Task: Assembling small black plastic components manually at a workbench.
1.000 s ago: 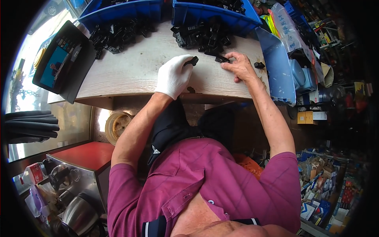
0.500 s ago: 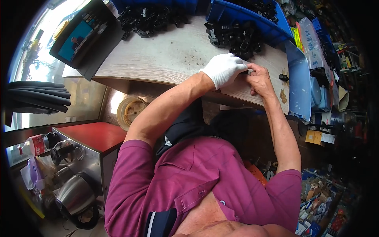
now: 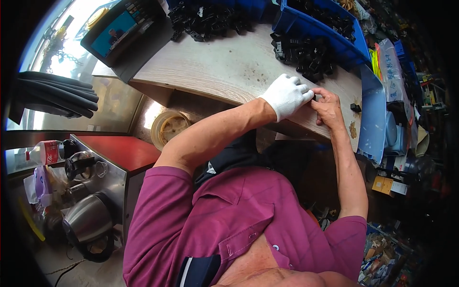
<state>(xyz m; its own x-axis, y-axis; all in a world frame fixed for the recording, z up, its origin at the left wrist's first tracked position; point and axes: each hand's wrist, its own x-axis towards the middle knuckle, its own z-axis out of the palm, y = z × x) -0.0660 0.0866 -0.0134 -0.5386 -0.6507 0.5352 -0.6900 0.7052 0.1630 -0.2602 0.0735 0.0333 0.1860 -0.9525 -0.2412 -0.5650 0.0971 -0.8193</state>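
Observation:
My left hand (image 3: 288, 97), in a white knitted glove, is closed at the fingertips over the front edge of the pale wooden table (image 3: 215, 69). Bare and facing it, my right hand (image 3: 328, 109) pinches with thumb and forefinger. Between the two sets of fingertips sits a small black plastic part (image 3: 314, 97), mostly covered by the fingers. Just beyond my hands lies a heap of similar black plastic parts (image 3: 306, 55). One single black piece (image 3: 355, 107) rests apart, right of my right hand.
Another pile of black parts (image 3: 208, 21) lies at the back. A blue bin (image 3: 318, 28) of parts stands behind the nearer heap. A propped screen (image 3: 112, 40) is at the left end. A light blue panel (image 3: 373, 115) borders the right. Below stand a bucket (image 3: 158, 131) and a kettle (image 3: 89, 217).
The whole view has shifted, so the table and my hands appear farther right and lower. Both hands stay together at the small black part, with little change in grip.

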